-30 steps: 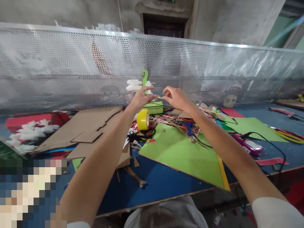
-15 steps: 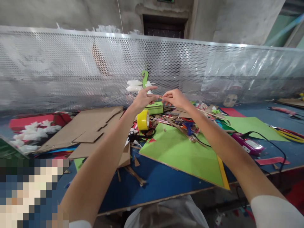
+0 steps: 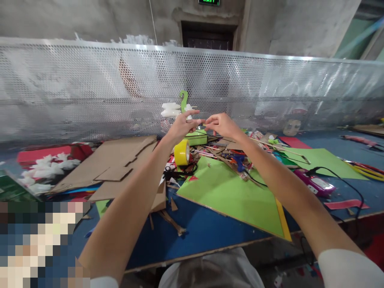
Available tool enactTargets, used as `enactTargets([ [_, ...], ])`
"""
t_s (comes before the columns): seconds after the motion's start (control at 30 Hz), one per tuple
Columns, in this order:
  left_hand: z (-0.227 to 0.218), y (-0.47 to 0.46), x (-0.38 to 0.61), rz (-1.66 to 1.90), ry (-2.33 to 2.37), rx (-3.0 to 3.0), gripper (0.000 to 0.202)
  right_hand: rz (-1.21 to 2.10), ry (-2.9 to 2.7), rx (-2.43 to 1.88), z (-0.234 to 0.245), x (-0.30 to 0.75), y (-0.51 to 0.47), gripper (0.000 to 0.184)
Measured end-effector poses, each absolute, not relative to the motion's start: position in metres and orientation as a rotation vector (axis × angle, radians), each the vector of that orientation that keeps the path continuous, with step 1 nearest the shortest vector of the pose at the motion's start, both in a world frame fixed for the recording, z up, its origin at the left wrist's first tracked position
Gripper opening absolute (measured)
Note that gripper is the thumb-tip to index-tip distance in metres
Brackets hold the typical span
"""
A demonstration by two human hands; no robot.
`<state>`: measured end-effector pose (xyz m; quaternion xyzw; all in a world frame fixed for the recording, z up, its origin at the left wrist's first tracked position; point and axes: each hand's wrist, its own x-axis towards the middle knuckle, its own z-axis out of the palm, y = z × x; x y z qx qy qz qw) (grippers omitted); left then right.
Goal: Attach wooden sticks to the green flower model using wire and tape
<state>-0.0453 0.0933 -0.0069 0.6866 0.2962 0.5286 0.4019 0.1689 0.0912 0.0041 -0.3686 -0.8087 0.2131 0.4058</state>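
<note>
My left hand (image 3: 183, 125) and my right hand (image 3: 222, 123) meet fingertip to fingertip above the far part of the table. Both pinch a thin stick (image 3: 295, 154), whose pale end shows between them. Its longer part appears to run behind my right forearm and come out at the right with a dark tip. One left finger points out straight. Just behind my left hand stands a green piece with a curled top (image 3: 184, 100), beside white tufts (image 3: 171, 109). A green box (image 3: 196, 138) lies below the hands.
A yellow tape roll (image 3: 181, 152), a blue glue gun (image 3: 239, 162) and scraps lie before a perforated metal screen (image 3: 90, 88). Green sheets (image 3: 228, 192), cardboard (image 3: 117, 160), a purple device with a cable (image 3: 317, 184) and white tufts on the left (image 3: 55, 165) cover parts of the blue table.
The stick's far end has shifted to the right and now shows a dark tip. Both hands keep nearly the same pose. The whole view has shifted slightly.
</note>
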Motion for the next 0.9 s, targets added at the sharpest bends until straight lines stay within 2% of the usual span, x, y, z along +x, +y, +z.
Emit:
enactTargets([
  [0.2,0.001,0.091,-0.045,1.32,0.765,1.555,0.044,0.539,-2.056,-0.89,0.004,0.17,0.092,0.013],
  [0.37,0.005,0.085,-0.045,1.368,0.765,1.482,0.042,0.52,-2.067,-0.851,0.006,0.171,0.087,0.009],
  [0.6,0.004,0.081,-0.041,1.358,0.903,1.513,0.038,0.513,-2.1,-0.797,0.006,0.17,0.087,0.015],
  [0.77,0.003,0.086,-0.043,1.337,0.939,1.496,0.021,0.513,-2.133,-0.775,0.008,0.17,0.084,0.018],
  [0.9,0.004,0.09,-0.046,1.237,0.967,1.509,0.018,0.521,-2.15,-0.786,0.01,0.171,0.081,0.017],
])
